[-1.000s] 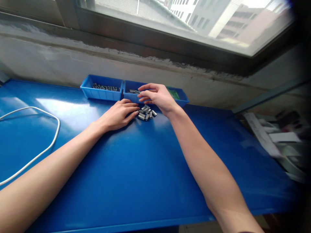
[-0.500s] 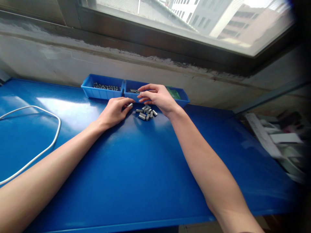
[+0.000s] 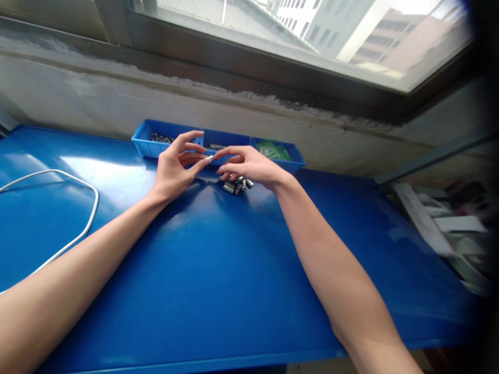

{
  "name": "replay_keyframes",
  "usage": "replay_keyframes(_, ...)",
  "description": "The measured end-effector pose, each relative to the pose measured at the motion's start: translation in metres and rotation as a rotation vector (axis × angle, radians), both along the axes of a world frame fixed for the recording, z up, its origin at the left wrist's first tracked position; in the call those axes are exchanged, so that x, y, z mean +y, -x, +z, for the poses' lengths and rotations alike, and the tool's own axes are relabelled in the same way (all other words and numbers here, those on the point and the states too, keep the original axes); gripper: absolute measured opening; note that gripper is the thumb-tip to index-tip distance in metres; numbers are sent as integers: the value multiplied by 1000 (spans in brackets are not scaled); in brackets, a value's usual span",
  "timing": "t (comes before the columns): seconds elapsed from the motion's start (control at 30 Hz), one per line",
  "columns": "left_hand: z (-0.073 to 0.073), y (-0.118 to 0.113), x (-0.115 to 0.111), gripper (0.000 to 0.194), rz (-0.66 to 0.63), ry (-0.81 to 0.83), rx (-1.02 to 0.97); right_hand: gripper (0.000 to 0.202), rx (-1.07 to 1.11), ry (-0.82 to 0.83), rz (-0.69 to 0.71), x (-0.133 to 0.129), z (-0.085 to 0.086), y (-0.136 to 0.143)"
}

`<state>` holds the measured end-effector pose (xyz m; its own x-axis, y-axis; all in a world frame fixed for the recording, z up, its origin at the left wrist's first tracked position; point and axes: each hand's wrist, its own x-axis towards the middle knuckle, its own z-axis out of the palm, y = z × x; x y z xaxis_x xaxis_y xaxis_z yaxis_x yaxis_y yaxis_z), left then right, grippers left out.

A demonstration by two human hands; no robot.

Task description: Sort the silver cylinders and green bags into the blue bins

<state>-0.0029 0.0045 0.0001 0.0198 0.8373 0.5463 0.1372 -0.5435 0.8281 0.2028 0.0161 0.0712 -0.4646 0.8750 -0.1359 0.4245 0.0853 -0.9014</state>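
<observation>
My left hand (image 3: 173, 163) is raised over the blue table, pinching a small silver metal spacer (image 3: 210, 158) at its thumb tip while its upper fingers are spread. From the other side comes my right hand (image 3: 251, 163), its index fingertip at or very near the spacer's end. The right fingers are curved and apart, and I make out nothing between them. Under that hand lies a pile of similar metal spacers (image 3: 229, 187) on the table, partly covered by its fingers.
Along the wall stand three blue bins: the left bin (image 3: 146, 149) with small dark metal parts, the middle bin (image 3: 237, 139) with metal pieces, and the right bin (image 3: 298, 158) with a green bag (image 3: 275, 150). A white cable (image 3: 96, 200) curves across the table's left side (image 3: 35, 223).
My left hand has lifted off the table with the spacer and opened its upper fingers. My right hand has shifted slightly left and down, bringing its fingertips to the spacer.
</observation>
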Motion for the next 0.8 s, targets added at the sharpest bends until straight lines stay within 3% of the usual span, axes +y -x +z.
replay_keyframes(0.2, 1, -2, -2, 70, -36, 38, -41, 31, 125, 29, 10, 2, -5, 0)
replay_keyframes(0.33, 2, -2, -4, 74, -51, 66, -6, 19, 175, 5, 16, 2, -7, 2)
replay_keyframes(0.47, 3, -3, -5, 57, 3, 47, 89, 15, 196, -64, -91, 4, -5, 0)
replay_keyframes(0.6, 4, -4, -5, 33, -55, -89, 353, 22, 242, -145, -248, 10, -3, -6)
replay_keyframes(0.73, 2, -5, -6, 32, -264, -256, 676, 29, 217, -151, -325, 14, -5, -7)
replay_keyframes(0.8, 0, -5, -6, 33, -300, -275, 751, 30, 196, -145, -320, 13, -6, -6)
